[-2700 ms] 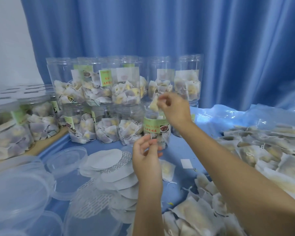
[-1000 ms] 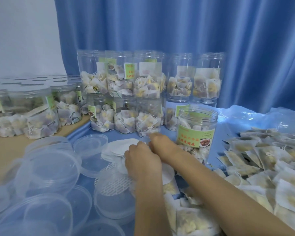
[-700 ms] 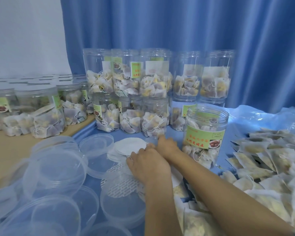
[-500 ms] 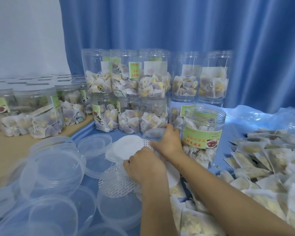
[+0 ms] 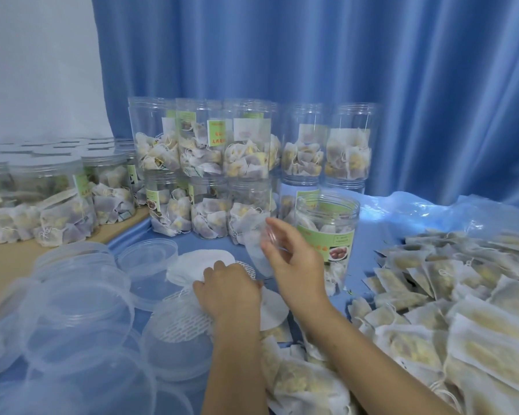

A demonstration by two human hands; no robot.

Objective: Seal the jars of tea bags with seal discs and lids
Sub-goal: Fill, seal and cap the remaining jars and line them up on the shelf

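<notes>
An open clear jar (image 5: 327, 232) with a green label and tea bags inside stands right of centre on the blue sheet. My right hand (image 5: 294, 265) is raised just left of the jar and pinches a seal disc (image 5: 256, 245), blurred by motion. My left hand (image 5: 228, 292) rests on the spread pile of white seal discs (image 5: 201, 262), fingers curled down on them. Clear plastic lids (image 5: 72, 310) lie scattered at the lower left.
Open jars of tea bags (image 5: 246, 151) are stacked two high at the back. Lidded jars (image 5: 42, 199) stand on the wooden table at left. Loose tea bags (image 5: 432, 295) cover the right side and front. A blue curtain hangs behind.
My right hand lifted from the disc pile with one seal disc and rose beside the open jar. My left hand stayed on the pile.
</notes>
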